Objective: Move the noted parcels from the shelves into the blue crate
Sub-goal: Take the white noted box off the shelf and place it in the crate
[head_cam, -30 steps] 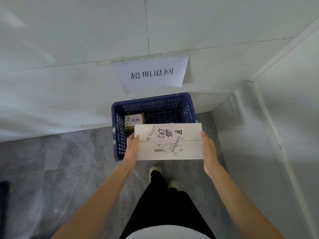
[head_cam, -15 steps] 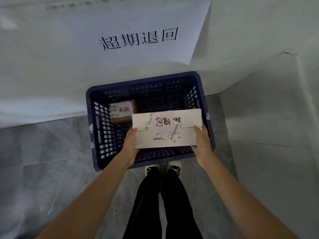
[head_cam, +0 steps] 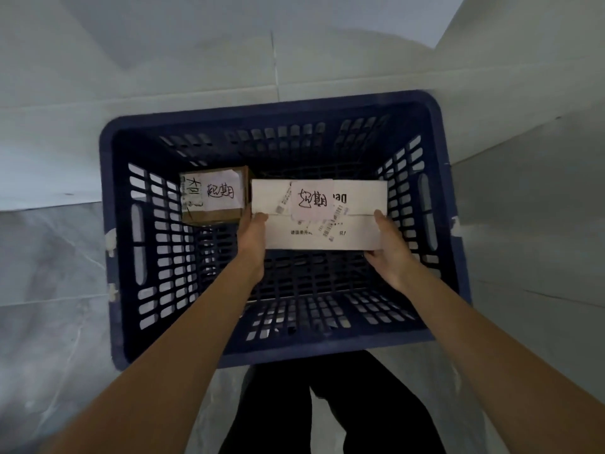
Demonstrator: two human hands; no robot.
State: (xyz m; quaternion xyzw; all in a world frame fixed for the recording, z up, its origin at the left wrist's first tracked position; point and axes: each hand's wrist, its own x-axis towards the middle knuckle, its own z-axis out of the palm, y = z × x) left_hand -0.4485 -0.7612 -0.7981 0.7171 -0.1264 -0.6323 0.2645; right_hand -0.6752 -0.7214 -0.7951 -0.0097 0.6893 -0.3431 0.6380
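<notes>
While both arms reach down into blue crate (head_cam: 111, 244), left hand (head_cam: 251, 239) and right hand (head_cam: 389, 253) clamp opposite ends of white parcel (head_cam: 357, 221), held level inside crate. Pink handwritten note (head_cam: 312, 199) on top. Brown parcel (head_cam: 212, 196) lies at far-left of crate floor, just beside white parcel.

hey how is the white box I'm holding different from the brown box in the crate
The white box looks wider and flatter; the brown box looks smaller and squarer. The white box is held by the left hand and right hand; the brown box lies loose in the blue crate. Both carry a handwritten note on top.
</notes>
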